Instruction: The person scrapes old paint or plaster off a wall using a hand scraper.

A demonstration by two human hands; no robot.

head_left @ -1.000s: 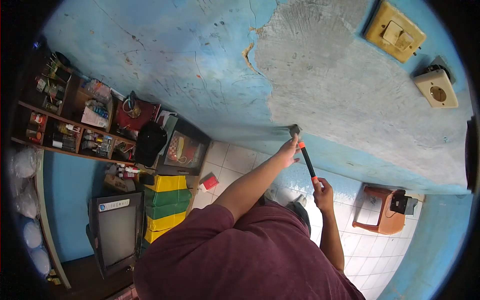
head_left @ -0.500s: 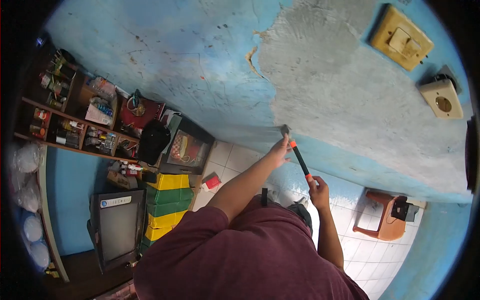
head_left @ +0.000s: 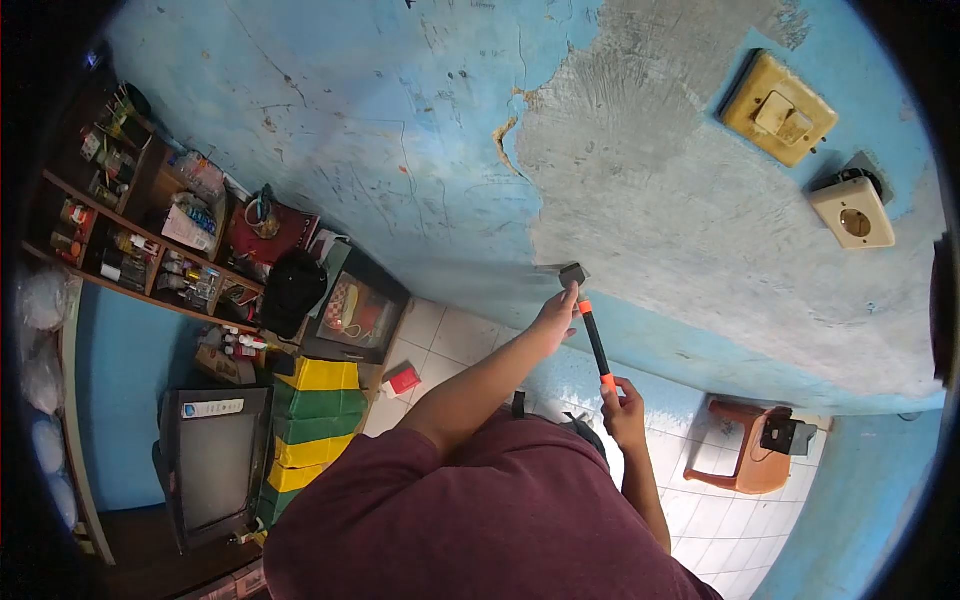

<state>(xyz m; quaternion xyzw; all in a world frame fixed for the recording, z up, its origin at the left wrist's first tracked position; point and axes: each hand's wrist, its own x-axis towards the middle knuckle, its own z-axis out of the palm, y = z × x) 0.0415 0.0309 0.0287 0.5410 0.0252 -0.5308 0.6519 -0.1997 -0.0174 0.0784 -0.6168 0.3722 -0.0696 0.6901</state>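
A long-handled scraper (head_left: 595, 340) with a black shaft, orange collars and a dark, wide head (head_left: 572, 275) slants against the wall. The head is at the lower edge of a bare grey patch (head_left: 640, 190), where blue paint (head_left: 400, 170) begins. My left hand (head_left: 553, 325) is closed round the neck just below the head, a finger stretched up along it. Lower down, my right hand (head_left: 624, 416) grips the orange handle end. Whether the blade touches the wall is hard to tell.
A yellowed switch (head_left: 780, 110) and a loose socket (head_left: 854, 222) are on the wall at right. Below stands an orange plastic stool (head_left: 745, 450) bearing a black device. Shelves of bottles (head_left: 150, 250), a dark-framed screen (head_left: 215, 455) and a yellow-green folded item (head_left: 315, 420) fill the left.
The view has shifted, moving the wall fittings and stool leftward and down. Against the wall, the scraper head has slid slightly right. Both hands keep their hold.
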